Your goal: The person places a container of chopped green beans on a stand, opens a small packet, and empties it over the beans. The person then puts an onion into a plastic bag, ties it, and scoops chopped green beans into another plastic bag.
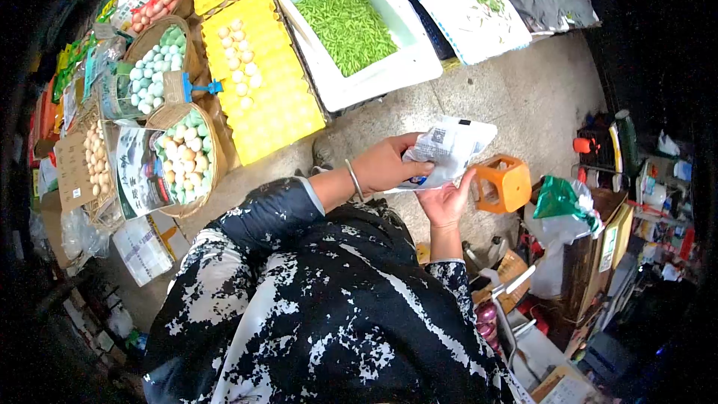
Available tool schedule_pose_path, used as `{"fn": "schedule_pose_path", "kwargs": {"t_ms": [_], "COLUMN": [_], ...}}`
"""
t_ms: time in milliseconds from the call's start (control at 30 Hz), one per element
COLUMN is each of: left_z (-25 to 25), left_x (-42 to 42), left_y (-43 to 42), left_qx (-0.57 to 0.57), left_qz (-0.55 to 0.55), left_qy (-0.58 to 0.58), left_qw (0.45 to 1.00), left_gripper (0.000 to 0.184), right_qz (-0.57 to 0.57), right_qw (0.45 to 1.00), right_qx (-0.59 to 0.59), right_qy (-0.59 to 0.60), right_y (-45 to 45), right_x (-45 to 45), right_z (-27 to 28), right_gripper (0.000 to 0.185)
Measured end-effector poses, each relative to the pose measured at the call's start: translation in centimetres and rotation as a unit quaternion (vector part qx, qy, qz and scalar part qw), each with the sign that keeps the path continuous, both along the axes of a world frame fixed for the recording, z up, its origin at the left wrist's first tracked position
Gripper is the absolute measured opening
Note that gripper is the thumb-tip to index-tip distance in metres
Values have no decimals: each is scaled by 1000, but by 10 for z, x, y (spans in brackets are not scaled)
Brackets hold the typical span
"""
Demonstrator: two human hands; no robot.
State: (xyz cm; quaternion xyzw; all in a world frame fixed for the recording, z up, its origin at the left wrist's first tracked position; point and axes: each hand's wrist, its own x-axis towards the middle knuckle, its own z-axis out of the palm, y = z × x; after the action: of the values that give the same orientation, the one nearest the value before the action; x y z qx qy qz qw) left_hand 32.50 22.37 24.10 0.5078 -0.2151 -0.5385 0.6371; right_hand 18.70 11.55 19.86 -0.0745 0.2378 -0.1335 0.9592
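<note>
A crinkled white plastic packet point(452, 146) with dark printing is held in front of my body. My left hand point(385, 164), with a bangle at the wrist, pinches its left side between thumb and fingers. Palm up, my right hand point(446, 200) supports it from below; its thumb points up along the lower right edge, and the packet hides most of its fingers. Just right of that hand stands an orange plastic stool point(505, 183), lower down on the floor.
Ahead are yellow egg trays point(277, 123) and a white foam box point(415, 60) of green beans or peppers. Baskets of eggs point(187, 157) line the left. A green bag point(557, 198) and a wooden cabinet point(580, 269) stand at right. Concrete floor point(553, 78) lies between.
</note>
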Motion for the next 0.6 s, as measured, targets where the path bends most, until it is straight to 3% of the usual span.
{"fn": "schedule_pose_path", "kwargs": {"t_ms": [67,133,200,267,333,400,467,500,533,600], "left_z": [-3,-6,-2,9,2,1,4,7,9,4], "left_x": [26,54,85,114,135,150,161,166,172,185], "left_y": [-3,-5,-4,-2,-5,-8,-9,-9,-10,-13], "left_qx": [-27,-44,-72,-34,-63,-89,-114,-111,-109,-136], "left_qz": [0,16,13,19,46,53,63,74,87,107], "left_qy": [-7,27,11,-15,-33,-10,9,-7,-24,-35], "left_qw": [1000,999,997,999,996,995,992,991,990,984], "left_gripper": [47,49,49,48,48,48,49,49,50,49], "right_qz": [-65,-65,-4,9,40,87,180,153,160,174], "right_qw": [993,991,950,961,989,978,916,929,928,870], "right_qx": [-28,-42,-245,-223,-131,-187,-350,-335,-337,-455], "right_qy": [91,105,194,164,-52,-15,73,20,20,76], "right_y": [-17,-37,-44,-47,-46,-51,-58,-58,-55,-52], "right_x": [30,59,90,119,144,158,172,182,191,205], "right_z": [-6,-38,-45,-18,11,17,14,12,21,36], "right_gripper": [63,56,52,61,83,86,84,68,68,49]}}
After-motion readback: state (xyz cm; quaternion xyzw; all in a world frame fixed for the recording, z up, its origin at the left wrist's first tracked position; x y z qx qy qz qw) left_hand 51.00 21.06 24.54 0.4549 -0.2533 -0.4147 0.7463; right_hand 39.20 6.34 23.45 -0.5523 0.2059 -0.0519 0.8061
